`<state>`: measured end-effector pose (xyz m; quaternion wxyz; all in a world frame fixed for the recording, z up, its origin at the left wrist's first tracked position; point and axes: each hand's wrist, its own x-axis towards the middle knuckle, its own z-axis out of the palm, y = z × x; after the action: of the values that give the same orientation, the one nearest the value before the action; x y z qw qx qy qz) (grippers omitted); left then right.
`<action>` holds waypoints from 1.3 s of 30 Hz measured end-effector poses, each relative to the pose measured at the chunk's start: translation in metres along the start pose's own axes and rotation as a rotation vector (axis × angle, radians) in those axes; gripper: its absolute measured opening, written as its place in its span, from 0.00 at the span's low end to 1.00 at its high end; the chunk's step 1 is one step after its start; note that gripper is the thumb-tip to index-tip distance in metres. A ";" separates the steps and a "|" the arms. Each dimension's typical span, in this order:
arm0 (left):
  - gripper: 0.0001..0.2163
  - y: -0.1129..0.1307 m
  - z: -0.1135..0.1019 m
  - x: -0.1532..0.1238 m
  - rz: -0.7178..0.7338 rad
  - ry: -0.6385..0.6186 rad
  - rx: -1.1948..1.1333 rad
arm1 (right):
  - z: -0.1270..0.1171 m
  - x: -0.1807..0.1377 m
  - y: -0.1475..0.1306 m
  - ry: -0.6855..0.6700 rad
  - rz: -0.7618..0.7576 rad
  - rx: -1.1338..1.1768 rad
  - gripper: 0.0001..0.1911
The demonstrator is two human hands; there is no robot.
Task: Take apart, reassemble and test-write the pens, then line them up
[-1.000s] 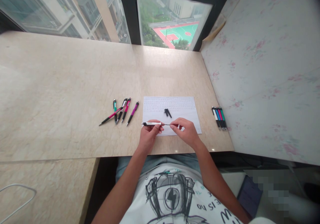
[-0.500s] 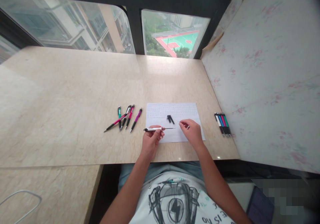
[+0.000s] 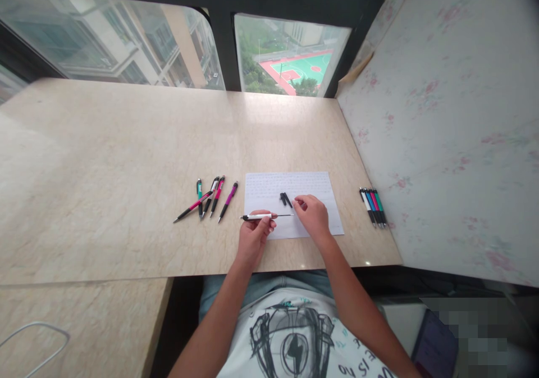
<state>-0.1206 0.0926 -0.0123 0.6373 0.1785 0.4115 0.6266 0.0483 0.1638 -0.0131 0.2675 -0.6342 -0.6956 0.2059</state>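
A white pen barrel [image 3: 256, 217] lies level in my left hand [image 3: 252, 235], pinched between thumb and fingers. From its right end a thin refill [image 3: 284, 215] sticks out. My right hand [image 3: 312, 215] hovers over the paper sheet [image 3: 314, 183], its fingers bent and fingertips drawn together; whether something small sits between them is hidden. Just left of those fingertips lie a slim black pen grip [image 3: 287, 200] and a shorter black piece [image 3: 282, 199], side by side on the sheet. I cannot tell whether the fingertips touch the grip.
Left of the sheet lie several loose pens, among them a purple pen [image 3: 228, 202] and a green pen [image 3: 199, 190]. A row of pens [image 3: 373, 206] lies at the right by the papered wall [image 3: 446, 142]. A white cable [image 3: 42, 324] rests on the lower-left surface.
My right hand has moved left, bringing its fingertips close to the black pieces. My left hand keeps the pen barrel in nearly the same place. The view has shifted slightly.
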 end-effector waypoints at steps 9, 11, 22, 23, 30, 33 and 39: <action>0.09 -0.001 0.000 0.000 -0.006 -0.015 0.030 | -0.025 -0.014 -0.010 -0.112 0.034 0.430 0.17; 0.09 -0.001 0.000 0.000 -0.008 -0.022 0.037 | -0.032 -0.018 -0.017 -0.214 -0.005 0.480 0.15; 0.09 -0.003 -0.001 0.000 -0.003 -0.028 0.056 | -0.067 -0.025 -0.004 -0.437 -0.182 0.191 0.08; 0.10 -0.003 -0.001 0.000 -0.001 -0.023 0.050 | -0.070 -0.025 0.001 -0.435 -0.171 0.190 0.08; 0.10 -0.002 0.000 0.000 -0.008 0.002 0.035 | -0.071 -0.025 0.028 -0.201 -0.047 0.096 0.08; 0.10 -0.001 0.000 0.000 -0.008 -0.001 0.035 | -0.062 -0.025 0.028 -0.103 0.019 0.069 0.09; 0.10 -0.003 -0.001 0.000 -0.015 -0.011 0.016 | -0.038 -0.022 0.017 -0.058 0.043 0.089 0.10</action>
<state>-0.1193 0.0923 -0.0148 0.6426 0.1841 0.4144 0.6176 0.0865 0.1420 0.0035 0.2707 -0.6305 -0.6793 0.2604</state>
